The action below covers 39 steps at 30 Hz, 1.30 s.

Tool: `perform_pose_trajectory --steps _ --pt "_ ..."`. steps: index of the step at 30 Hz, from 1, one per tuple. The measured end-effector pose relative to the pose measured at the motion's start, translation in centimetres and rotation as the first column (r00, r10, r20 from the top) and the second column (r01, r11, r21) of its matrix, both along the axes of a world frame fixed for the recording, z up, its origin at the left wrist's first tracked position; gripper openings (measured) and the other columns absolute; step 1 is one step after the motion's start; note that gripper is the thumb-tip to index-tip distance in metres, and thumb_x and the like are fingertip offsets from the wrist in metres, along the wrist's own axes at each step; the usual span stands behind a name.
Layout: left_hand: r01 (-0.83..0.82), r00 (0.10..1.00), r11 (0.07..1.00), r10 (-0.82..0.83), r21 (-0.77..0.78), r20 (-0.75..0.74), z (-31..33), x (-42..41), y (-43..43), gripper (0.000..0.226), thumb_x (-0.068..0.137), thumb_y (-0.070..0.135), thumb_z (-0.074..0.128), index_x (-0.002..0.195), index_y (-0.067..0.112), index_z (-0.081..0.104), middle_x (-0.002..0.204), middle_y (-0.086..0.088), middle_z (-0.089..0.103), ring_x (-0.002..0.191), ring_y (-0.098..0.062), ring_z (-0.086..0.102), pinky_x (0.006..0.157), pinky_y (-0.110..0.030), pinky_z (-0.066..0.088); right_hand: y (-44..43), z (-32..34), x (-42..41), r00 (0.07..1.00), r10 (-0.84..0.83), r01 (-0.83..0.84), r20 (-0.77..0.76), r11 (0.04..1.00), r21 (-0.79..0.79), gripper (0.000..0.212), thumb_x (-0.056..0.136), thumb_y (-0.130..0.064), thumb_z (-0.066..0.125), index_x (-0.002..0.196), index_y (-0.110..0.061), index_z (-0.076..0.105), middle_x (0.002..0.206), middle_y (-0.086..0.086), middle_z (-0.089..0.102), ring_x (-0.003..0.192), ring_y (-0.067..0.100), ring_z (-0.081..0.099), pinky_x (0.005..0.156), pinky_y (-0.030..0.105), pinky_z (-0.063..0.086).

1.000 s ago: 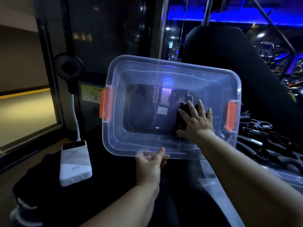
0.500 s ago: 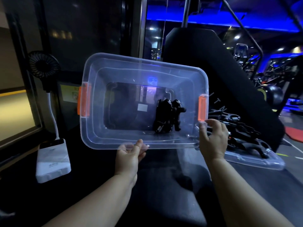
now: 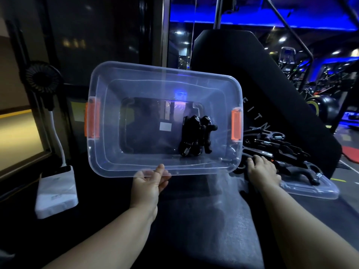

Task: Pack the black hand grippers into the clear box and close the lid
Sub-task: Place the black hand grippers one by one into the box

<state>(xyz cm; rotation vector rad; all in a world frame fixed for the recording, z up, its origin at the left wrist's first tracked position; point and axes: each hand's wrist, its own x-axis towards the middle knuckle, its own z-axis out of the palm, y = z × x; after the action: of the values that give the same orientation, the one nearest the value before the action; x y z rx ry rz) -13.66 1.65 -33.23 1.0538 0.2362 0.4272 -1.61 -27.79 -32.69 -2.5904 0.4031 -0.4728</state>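
Left grip (image 3: 149,184) pinches the light, slippery clear box (image 3: 165,71) by its lower rim, centre frame; right grip (image 3: 262,169), closure unclear, lies on stiff black hand grippers (image 3: 287,152) at right, probably best seized by a handle.

Dim gym — blue strip lights (image 3: 252,22) glow high beyond the right fingers (image 3: 251,162); a dark glass wall (image 3: 97,35) stands beyond the left fingers (image 3: 161,171).

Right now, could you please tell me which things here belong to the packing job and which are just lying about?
Job: clear box, gripped by the left hand; packed grippers inside it; loose grippers on the lid, at the right hand.
Lying about: white power bank; small fan.
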Motion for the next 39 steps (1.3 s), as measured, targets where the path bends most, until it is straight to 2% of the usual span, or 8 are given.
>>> perform_pose_trajectory --steps 6,12,18,26,31,35,39 --pt "0.007 1.000 1.000 -0.007 -0.001 0.007 -0.2 0.3 0.1 0.022 0.086 0.023 0.066 0.092 0.013 0.048 0.073 -0.004 0.073 0.073 -0.015 0.071 0.068 -0.028 0.052 -0.1 -0.4 0.5 0.997 -0.073 0.070 -0.027 0.991 -0.114 0.049 0.097 -0.048 0.034 0.142 -0.026 0.039 0.144 0.005 0.043 0.134 0.028 0.030 0.100 0.048 0.030" --pt "0.015 1.000 1.000 -0.015 0.001 0.010 -0.3 0.3 0.2 0.023 0.086 0.023 0.066 0.093 0.013 0.047 0.072 -0.004 0.073 0.073 -0.015 0.071 0.068 -0.028 0.053 -0.5 -0.4 0.0 0.996 -0.070 0.074 0.052 0.992 -0.097 0.043 0.096 -0.039 0.047 0.134 -0.019 0.050 0.134 0.012 0.052 0.128 0.033 0.033 0.101 0.046 0.032" --pt "0.012 1.000 1.000 -0.012 0.007 0.014 -0.3 0.2 0.1 0.026 0.086 0.023 0.066 0.098 0.009 0.047 0.072 -0.004 0.073 0.072 -0.014 0.071 0.068 -0.028 0.052 -0.3 -0.3 -1.3 0.989 -0.088 0.089 0.123 0.996 -0.005 0.039 0.094 -0.036 0.052 0.127 -0.017 0.056 0.125 0.015 0.058 0.124 0.035 0.037 0.100 0.045 0.031" --pt "0.008 1.000 1.000 -0.008 0.016 0.016 -0.1 0.1 0.1 0.024 0.086 0.022 0.066 0.095 0.010 0.047 0.070 -0.004 0.073 0.071 -0.014 0.071 0.071 -0.029 0.053 0.0 0.4 -3.3 0.979 -0.105 0.075 0.174 0.983 0.168 0.036 0.091 -0.033 0.058 0.122 -0.015 0.059 0.118 0.018 0.062 0.118 0.039 0.044 0.099 0.045 0.037" --pt "0.002 1.000 1.000 -0.003 0.012 0.010 -0.1 0.1 0.0 0.024 0.087 0.022 0.066 0.095 0.011 0.047 0.070 -0.004 0.073 0.071 -0.014 0.071 0.070 -0.029 0.053 0.2 1.2 -4.8 0.934 -0.092 -0.029 0.346 0.943 0.330 0.030 0.088 -0.025 0.063 0.114 -0.011 0.062 0.113 0.015 0.064 0.109 0.033 0.054 0.091 0.037 0.041" --pt "0.001 1.000 1.000 -0.002 0.018 0.008 -0.1 0.1 0.0 0.026 0.086 0.023 0.066 0.097 0.010 0.047 0.071 -0.004 0.072 0.073 -0.016 0.070 0.070 -0.029 0.053 0.4 1.8 -5.9 0.870 -0.117 -0.103 0.479 0.907 0.409 0.025 0.088 -0.023 0.065 0.109 -0.009 0.064 0.106 0.013 0.066 0.103 0.030 0.058 0.090 0.038 0.044" --pt "-0.001 1.000 1.000 0.001 0.017 0.009 -0.1 0.1 0.1 0.026 0.086 0.024 0.067 0.097 0.010 0.047 0.071 -0.005 0.073 0.071 -0.015 0.070 0.070 -0.029 0.052 0.6 2.2 -6.8 0.828 -0.109 -0.165 0.549 0.890 0.425 0.024 0.091 -0.020 0.063 0.104 -0.001 0.062 0.104 0.018 0.063 0.102 0.034 0.056 0.090 0.041 0.044"
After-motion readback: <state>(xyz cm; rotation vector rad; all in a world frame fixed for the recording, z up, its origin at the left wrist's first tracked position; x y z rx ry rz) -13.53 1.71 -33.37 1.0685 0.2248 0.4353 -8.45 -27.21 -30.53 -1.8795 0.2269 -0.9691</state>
